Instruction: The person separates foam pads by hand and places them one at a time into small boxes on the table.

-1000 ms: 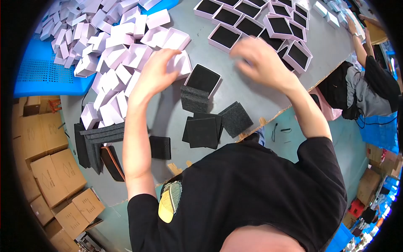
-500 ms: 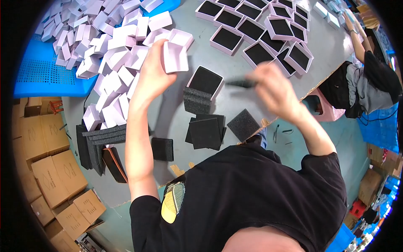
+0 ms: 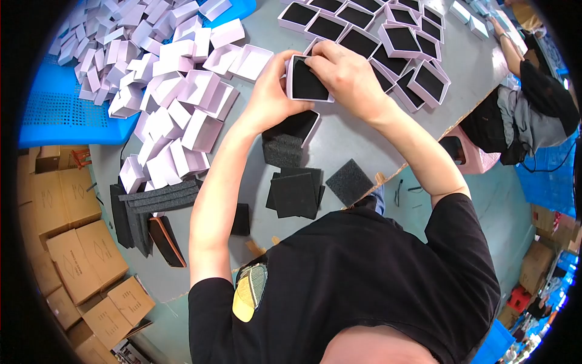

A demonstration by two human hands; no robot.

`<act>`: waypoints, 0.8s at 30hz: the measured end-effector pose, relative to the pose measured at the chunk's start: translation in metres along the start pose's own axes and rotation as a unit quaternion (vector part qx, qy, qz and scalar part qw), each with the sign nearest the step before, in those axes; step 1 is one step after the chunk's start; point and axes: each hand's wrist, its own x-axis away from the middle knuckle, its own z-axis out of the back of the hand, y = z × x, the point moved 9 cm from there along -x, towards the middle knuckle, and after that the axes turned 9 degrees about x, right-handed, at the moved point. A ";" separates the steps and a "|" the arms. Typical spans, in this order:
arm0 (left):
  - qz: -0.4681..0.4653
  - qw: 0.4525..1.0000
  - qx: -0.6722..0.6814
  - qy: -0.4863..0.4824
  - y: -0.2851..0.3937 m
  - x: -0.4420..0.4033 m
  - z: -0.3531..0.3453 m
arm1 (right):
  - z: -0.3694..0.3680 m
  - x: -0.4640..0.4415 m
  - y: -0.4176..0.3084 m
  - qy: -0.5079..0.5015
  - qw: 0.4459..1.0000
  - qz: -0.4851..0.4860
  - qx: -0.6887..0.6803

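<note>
Left hand [image 3: 270,100] wraps the near-left corner of the held box [image 3: 290,82], thumb and fingers closed firmly about its walls. Right hand [image 3: 348,76] is partly curled over the box's right side, fingertips at the black foam insert [image 3: 309,85]; from my remote view I cannot tell whether it pinches the rim or presses the insert. I judge the insert mostly seated, its far edge hidden.

Progress: beyond and to the right of the held box I log a cluster of lined boxes [image 3: 403,54], dark inserts in place. Left of it, a far larger heap of pale boxes [image 3: 202,131] shows no lining, so I reckon much remains. Just nearer the person than the held box, another box with a dark insert [image 3: 295,124], foam block [image 3: 282,150] against it; farther toward the person, stacked foam pads [image 3: 295,194] and a lone pad [image 3: 350,182].

Surface: grey table [image 3: 364,142], its near edge worn. Far left of the held box, a blue perforated crate [image 3: 73,121]. Room: cardboard cartons [image 3: 79,246] lower left of it; far right, a co-worker's dark sleeve [image 3: 548,100] and a pink stool [image 3: 479,155].
</note>
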 end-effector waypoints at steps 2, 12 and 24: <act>-0.014 1.000 0.023 0.005 0.004 -0.006 -0.004 | -0.006 0.004 -0.004 0.012 0.998 0.027 0.057; -0.100 0.969 -0.221 0.046 0.003 -0.027 0.029 | -0.034 0.012 0.036 -0.166 0.965 -0.044 0.198; -0.095 0.777 -0.612 0.114 -0.010 0.004 0.058 | 0.039 0.125 -0.068 -0.348 0.893 0.107 -0.264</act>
